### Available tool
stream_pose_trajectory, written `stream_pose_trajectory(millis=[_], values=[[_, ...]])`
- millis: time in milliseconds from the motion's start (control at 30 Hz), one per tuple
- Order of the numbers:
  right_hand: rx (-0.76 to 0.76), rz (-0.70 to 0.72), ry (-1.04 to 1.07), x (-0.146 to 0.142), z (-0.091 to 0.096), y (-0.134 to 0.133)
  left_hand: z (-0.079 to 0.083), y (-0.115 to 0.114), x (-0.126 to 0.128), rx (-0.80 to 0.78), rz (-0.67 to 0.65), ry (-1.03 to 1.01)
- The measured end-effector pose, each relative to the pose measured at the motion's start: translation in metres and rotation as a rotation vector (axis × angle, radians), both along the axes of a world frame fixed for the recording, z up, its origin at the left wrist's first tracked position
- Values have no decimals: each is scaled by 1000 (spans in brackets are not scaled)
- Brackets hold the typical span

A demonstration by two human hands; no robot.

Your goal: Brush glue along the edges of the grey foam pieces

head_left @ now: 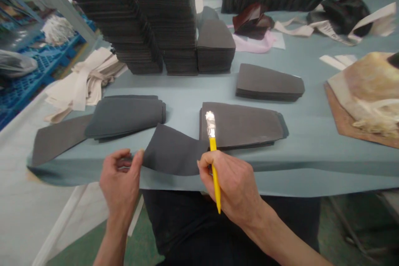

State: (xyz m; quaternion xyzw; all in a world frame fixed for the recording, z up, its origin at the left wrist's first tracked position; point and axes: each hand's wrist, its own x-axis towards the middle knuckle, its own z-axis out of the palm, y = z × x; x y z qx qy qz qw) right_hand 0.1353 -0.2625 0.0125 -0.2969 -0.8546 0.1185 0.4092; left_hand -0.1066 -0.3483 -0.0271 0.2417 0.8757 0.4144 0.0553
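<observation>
My left hand [121, 176] pinches the left edge of a dark grey fabric piece [173, 151] that hangs curved over the table's front edge. My right hand [232, 183] is closed on a yellow-handled brush [213, 153], its white-coated bristles pointing up over a low stack of grey pieces [246, 124]. That hand's fingers also touch the right edge of the held piece. Another small stack of grey pieces [126, 116] lies just left of it, with a single grey strip [59, 139] beyond.
The table has a light blue cover [311, 158]. Tall stacks of dark pieces [149, 16] stand at the back, with smaller stacks [269, 83] nearer. Cream fabric strips [84, 81] lie at left. A glue-stained board [364, 95] sits at right. Blue pallets [37, 66] are on the floor at left.
</observation>
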Motion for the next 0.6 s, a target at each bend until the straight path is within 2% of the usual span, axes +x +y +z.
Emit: stream_pose_trajectory(millis=[100,200,300,467,600], values=[[-20,13,7,0,-1,1,-12,-14,5,90,99,-281],[-17,20,13,-1,-1,2,-17,-17,11,141,83,-562],[-29,21,14,0,-1,2,-16,-10,18,172,42,-767],[-38,-3,11,6,-3,1,-16,3,26,183,30,-964],[-27,-29,-16,12,-5,-1,-15,5,30,225,50,-993]])
